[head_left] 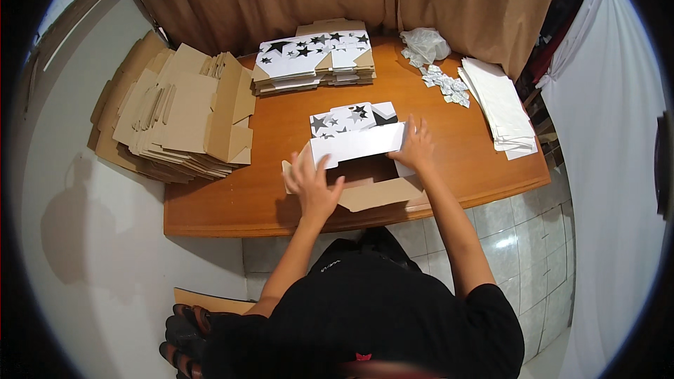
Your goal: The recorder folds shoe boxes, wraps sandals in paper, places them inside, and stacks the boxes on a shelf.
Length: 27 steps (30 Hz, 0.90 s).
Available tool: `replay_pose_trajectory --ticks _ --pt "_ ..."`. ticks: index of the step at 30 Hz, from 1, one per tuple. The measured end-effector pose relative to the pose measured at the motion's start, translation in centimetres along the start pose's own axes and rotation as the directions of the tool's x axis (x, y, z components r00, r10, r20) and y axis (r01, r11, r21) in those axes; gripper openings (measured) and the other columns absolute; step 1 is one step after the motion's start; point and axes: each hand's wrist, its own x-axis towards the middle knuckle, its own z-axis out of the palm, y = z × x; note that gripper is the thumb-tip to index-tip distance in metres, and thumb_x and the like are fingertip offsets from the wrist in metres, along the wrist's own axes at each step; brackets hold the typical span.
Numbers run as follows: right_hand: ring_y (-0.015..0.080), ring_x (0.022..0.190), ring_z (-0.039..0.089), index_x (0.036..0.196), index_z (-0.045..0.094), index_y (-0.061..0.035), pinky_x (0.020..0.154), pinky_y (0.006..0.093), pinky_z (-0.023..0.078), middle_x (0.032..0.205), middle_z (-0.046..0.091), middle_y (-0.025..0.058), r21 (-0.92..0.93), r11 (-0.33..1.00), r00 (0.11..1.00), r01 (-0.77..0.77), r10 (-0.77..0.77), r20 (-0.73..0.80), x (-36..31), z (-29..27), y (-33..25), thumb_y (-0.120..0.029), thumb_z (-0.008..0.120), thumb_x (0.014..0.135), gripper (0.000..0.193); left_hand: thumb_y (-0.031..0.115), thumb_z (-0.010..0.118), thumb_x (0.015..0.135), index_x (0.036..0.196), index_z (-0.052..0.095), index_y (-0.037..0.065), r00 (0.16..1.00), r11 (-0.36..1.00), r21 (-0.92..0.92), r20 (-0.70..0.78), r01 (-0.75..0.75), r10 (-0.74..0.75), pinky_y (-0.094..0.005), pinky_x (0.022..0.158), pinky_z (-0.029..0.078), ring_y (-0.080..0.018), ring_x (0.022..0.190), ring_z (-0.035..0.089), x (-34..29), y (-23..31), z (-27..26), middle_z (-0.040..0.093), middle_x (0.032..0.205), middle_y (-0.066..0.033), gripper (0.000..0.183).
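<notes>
A partly folded cardboard box [358,142] lies near the table's front edge, its opening facing me. White panels with black and grey stars show on its far part, and a plain brown flap [382,195] sticks out toward me. My left hand [317,186] is at the box's left side, fingers spread and thumb apart, touching the panel edge. Around the right corner goes my right hand [419,149], with fingers along the outer side and the thumb at the inner edge. The dark inside of the box is partly hidden.
Flat brown cardboard pieces [168,109] are piled at the left. Star-printed flattened boxes [316,56] are stacked at the back. Toward the right lie a clear plastic bag [425,45], small silvery packets [447,86] and white sheets [497,109]. Brown curtains hang behind the table [210,210].
</notes>
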Motion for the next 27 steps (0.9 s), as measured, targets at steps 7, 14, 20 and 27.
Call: replay_pose_trajectory --ticks 7,14,20,27 --pt "0.0442 0.115 0.039 0.138 0.027 -0.0196 0.088 0.0523 0.041 0.142 0.025 0.0127 0.019 0.971 0.968 0.236 -0.237 0.088 0.7 1.1 -0.1 -0.041 0.078 0.058 0.097 0.028 0.065 0.077 0.136 0.021 0.001 0.825 0.713 -0.507 -0.007 0.485 -0.566 -0.0503 0.105 0.018 -0.0350 0.128 0.029 -2.1 -3.2 -0.4 0.030 0.137 -0.0251 0.078" --pt "0.0416 0.115 0.041 0.137 0.031 -0.0209 0.088 0.0511 0.042 0.142 0.027 0.0120 0.066 0.990 0.979 0.126 -0.135 0.155 0.3 0.5 -0.5 -0.039 0.076 0.061 0.090 0.044 0.054 0.084 0.132 0.038 0.001 0.975 0.777 -0.629 0.196 0.042 0.106 -0.0484 0.108 0.016 -0.0304 0.130 0.032 -0.8 -1.8 0.3 0.038 0.137 -0.0186 0.066" --pt "0.0411 0.116 0.041 0.135 0.034 -0.0206 0.087 0.0513 0.043 0.142 0.027 0.0116 0.094 0.991 0.984 0.097 -0.110 0.141 -0.2 0.5 -0.8 -0.040 0.077 0.059 0.090 0.058 0.051 0.078 0.129 0.043 0.001 0.890 0.942 -0.336 0.430 0.004 0.149 -0.0527 0.109 0.006 -0.0244 0.129 0.035 -1.2 -2.5 1.7 0.042 0.135 -0.0153 0.077" --pt "0.0413 0.112 0.042 0.135 0.035 -0.0186 0.084 0.0502 0.045 0.138 0.031 0.0121 0.060 0.996 0.992 0.065 -0.071 0.103 -0.8 0.4 -1.6 -0.042 0.076 0.060 0.089 0.067 0.057 0.065 0.120 0.053 -0.002 0.845 0.959 -0.284 0.509 -0.011 0.161 -0.0533 0.108 0.009 -0.0247 0.124 0.041 0.2 -3.5 2.0 0.048 0.129 -0.0167 0.088"
